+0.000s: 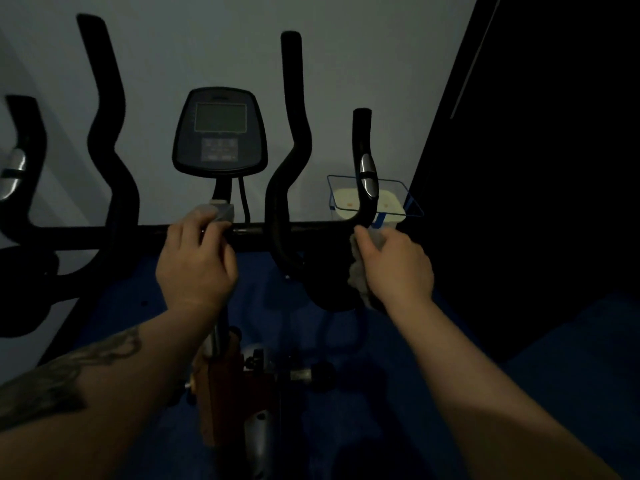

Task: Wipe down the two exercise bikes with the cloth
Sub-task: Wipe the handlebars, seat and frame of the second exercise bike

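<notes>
- One exercise bike fills the centre of the frame, seen from above the handlebar; no second bike can be made out in the dim light.
- Handlebar assembly: one horizontal crossbar runs across the middle of the frame. Four upright black grips rise from it, two at left and two at right of centre.
- Two silver sensor pads are visible: one on the far-left grip, one on the far-right grip.
- One console stands on a stem at upper centre, with one grey screen and one button panel below it.
- Two hands are in view. The left hand sits at frame centre, fingers curled over the crossbar just below the console stem, gripping it.
- The right hand sits right of centre, fingers closed around one pale cloth, bunched against the base of the far-right grip. Part of the cloth hangs below the hand.
- One blue wire holder with a pale container inside sits behind the far-right grip, against the wall.
- One blue floor occupies the lower frame; a red frame member shows at lower centre.
</notes>
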Demonstrator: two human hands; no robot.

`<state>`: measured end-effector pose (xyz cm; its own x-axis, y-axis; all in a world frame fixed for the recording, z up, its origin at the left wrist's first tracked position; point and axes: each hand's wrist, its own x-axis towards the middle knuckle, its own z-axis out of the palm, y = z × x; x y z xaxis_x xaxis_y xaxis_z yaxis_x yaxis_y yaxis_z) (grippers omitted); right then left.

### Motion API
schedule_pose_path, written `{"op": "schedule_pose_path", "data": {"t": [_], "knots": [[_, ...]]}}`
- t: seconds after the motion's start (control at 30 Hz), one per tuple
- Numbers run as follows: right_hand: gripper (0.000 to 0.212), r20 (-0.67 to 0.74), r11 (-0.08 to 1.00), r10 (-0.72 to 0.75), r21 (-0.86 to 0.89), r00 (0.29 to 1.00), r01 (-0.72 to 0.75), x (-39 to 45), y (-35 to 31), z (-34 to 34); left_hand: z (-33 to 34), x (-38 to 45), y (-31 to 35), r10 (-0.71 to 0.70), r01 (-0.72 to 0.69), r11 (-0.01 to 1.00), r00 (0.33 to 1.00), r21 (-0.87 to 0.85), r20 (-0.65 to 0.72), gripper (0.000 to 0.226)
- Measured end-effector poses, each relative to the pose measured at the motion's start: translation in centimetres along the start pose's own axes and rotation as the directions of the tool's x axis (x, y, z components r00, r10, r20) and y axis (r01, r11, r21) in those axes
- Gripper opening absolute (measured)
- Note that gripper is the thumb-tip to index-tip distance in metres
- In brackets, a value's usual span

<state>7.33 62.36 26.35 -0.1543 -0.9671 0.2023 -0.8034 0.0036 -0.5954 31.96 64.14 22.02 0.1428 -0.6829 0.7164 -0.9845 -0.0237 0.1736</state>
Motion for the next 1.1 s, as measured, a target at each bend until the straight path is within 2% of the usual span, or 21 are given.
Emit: {"op": "schedule_pose_path", "data": {"t": [0.1, 0.17, 0.2, 0.3, 0.37, 0.47, 0.53, 0.6, 0.7, 0.77, 0.83, 0.9, 0.97, 1.03, 1.1], "knots": [[0.032, -0.164, 0.989, -0.025, 0.138, 0.986, 0.048, -1.9, 0.4, 1.1, 0.0, -0.1, 0.1, 0.001, -0.001, 1.0, 1.0, -0.008, -0.006, 0.026], [0.031, -0.14, 0.969, -0.007, 0.245, 0.99, 0.041, -4.1, 1.2, 1.2, 0.2, -0.2, 0.0, 0.013, -0.013, 1.0, 1.0, -0.013, -0.026, 0.027], [0.032, -0.098, 0.973, -0.019, 0.228, 0.995, 0.041, -4.1, 1.4, 0.8, 0.2, -0.2, 0.0, 0.018, -0.018, 1.0, 0.999, -0.013, -0.035, 0.028], [0.037, -0.022, 0.997, -0.078, 0.01, 0.997, 0.078, -0.1, 0.2, 0.0, 0.2, 0.0, -0.1, 0.012, -0.012, 1.0, 0.999, -0.006, -0.033, 0.03], [0.036, 0.006, 0.996, -0.08, -0.026, 0.997, 0.08, 1.5, -1.1, 0.1, 0.1, 0.0, -0.1, 0.008, -0.008, 1.0, 1.0, -0.006, -0.015, 0.031], [0.03, -0.132, 0.978, -0.207, -0.018, 0.969, 0.207, -0.9, -0.4, 0.9, 0.1, -0.1, 0.0, -0.003, 0.003, 1.0, 1.0, -0.007, -0.012, 0.028], [0.029, -0.15, 0.961, -0.276, -0.039, 0.949, 0.273, -2.6, 0.7, 0.4, 0.0, -0.1, 0.1, -0.007, 0.007, 1.0, 1.0, -0.008, -0.003, 0.026], [0.034, -0.036, 0.964, -0.254, -0.086, 0.966, 0.251, -0.6, 0.2, 0.0, -0.1, 0.0, 0.1, -0.018, 0.018, 1.0, 1.0, -0.006, 0.007, 0.026], [0.053, 0.217, 0.951, -0.163, -0.226, 0.962, 0.212, 2.6, -2.4, 0.1, -0.4, 0.0, 0.4, -0.025, 0.025, 1.0, 1.0, -0.012, 0.017, 0.027], [0.058, 0.176, 0.938, -0.194, -0.256, 0.965, 0.235, 2.7, -2.7, 0.4, -0.3, 0.0, 0.3, -0.026, 0.027, 1.0, 0.999, -0.017, 0.02, 0.028], [0.05, 0.076, 0.95, -0.232, -0.195, 0.97, 0.243, 1.0, -1.4, 0.1, -0.2, -0.1, 0.2, -0.015, 0.015, 1.0, 1.0, -0.018, 0.014, 0.028], [0.049, 0.033, 0.994, -0.112, 0.019, 0.993, 0.112, -0.5, 0.1, -0.1, -0.1, -0.1, 0.0, 0.009, -0.009, 1.0, 1.0, -0.019, -0.002, 0.026], [0.049, 0.037, 0.974, 0.069, 0.212, 0.997, -0.075, -1.2, 0.8, 0.1, 0.0, -0.1, -0.1, 0.017, -0.018, 1.0, 1.0, -0.013, -0.01, 0.025], [0.05, 0.034, 0.99, 0.078, 0.117, 0.996, -0.082, -0.3, 0.3, 0.3, 0.0, -0.1, -0.1, 0.0, 0.0, 1.0, 1.0, -0.01, 0.002, 0.026], [0.049, 0.091, 0.999, -0.001, -0.041, 0.996, 0.005, 1.3, -1.1, 0.2, 0.0, -0.1, 0.0, 0.0, 0.0, 1.0, 1.0, -0.003, 0.007, 0.026]]}}
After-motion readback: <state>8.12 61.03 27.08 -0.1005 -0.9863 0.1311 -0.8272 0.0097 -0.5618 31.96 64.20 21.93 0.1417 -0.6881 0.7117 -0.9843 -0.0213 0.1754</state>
